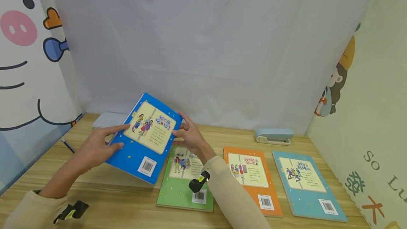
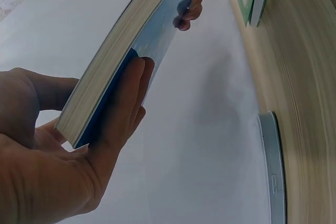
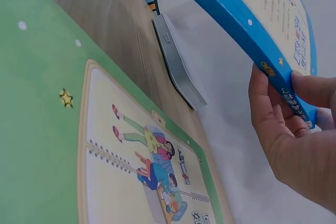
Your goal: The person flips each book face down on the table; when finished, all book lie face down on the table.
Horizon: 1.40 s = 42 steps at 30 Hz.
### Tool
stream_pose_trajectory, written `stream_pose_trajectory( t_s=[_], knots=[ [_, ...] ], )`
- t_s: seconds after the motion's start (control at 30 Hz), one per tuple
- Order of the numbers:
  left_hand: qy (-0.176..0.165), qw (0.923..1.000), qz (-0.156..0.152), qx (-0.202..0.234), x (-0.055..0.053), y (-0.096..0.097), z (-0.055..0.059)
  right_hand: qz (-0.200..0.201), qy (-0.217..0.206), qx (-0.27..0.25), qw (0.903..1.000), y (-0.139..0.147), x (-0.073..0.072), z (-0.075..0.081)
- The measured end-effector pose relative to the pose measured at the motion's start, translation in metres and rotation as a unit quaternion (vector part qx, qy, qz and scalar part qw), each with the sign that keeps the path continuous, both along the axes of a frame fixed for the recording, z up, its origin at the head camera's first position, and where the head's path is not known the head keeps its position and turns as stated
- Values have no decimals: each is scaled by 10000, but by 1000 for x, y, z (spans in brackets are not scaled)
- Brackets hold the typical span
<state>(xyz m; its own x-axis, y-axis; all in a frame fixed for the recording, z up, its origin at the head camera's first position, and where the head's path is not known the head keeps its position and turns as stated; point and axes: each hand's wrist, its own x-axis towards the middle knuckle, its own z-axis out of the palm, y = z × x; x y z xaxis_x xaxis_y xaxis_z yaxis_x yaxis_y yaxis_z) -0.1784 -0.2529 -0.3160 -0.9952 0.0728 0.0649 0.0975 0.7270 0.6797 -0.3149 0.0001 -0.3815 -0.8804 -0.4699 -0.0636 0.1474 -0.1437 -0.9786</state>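
Note:
A blue book (image 1: 127, 158) is held tilted above the table, its barcode side facing up. My left hand (image 1: 95, 149) grips its left edge, thumb on the upper cover and fingers beneath, as the left wrist view shows against the page block (image 2: 126, 40). On the other side, my right hand (image 1: 190, 137) pinches the spine edge near the top corner; in the right wrist view the spine (image 3: 247, 40) runs between thumb and fingers. Below my right forearm lies a green book (image 1: 171, 193), partly covered by the sleeve and hand.
An orange book (image 1: 273, 197) and a teal book (image 1: 305, 200) lie to the right. A light blue stapler (image 1: 274, 136) stands at the back right. Behind the blue book is a pale grey-blue case (image 1: 108, 119), with a pen (image 1: 68, 145) at left. Cloth walls (image 1: 216, 52) enclose the table.

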Motion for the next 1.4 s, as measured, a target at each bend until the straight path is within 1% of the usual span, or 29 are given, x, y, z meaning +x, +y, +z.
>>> stream_pose_trajectory(
  t_s=[0.2,0.37,0.43,0.47,0.57,0.67,0.83,0.97,1.07,1.2,1.33,1.4],
  knots=[
    [-299,9993,-25,-226,0,-8,-3,-18,-4,117,9999,0,1,0],
    [-397,9987,-26,-303,-3,-17,-12,-44,113,322,9994,-3,3,0],
    [-476,9982,-24,-359,-5,-21,-15,-30,153,418,9990,-5,4,1],
    [-567,9976,-8,-388,-6,-23,-17,0,172,469,9988,-5,4,0],
    [-800,9954,-26,-522,-10,-28,-24,108,169,566,9982,-7,3,-1],
    [-1057,9924,-54,-623,-13,-33,-33,317,173,701,9969,-10,1,-4],
    [-1266,9891,-101,-744,-15,-39,-46,596,152,974,9933,-18,0,-9],
    [-1535,9849,-58,-797,-15,-43,-53,664,91,1255,9898,-26,1,-14],
    [-1742,9815,-10,-793,-14,-46,-59,652,134,1539,9858,-32,3,-17],
    [-1766,9811,-25,-791,-13,-50,-67,566,166,1767,9825,-40,5,-21],
    [-1630,9824,-104,-912,-12,-56,-73,468,18,1949,9797,-47,8,-25],
    [-1640,9817,-119,-965,-12,-58,-76,435,-57,2042,9780,-50,8,-27]
  ],
)
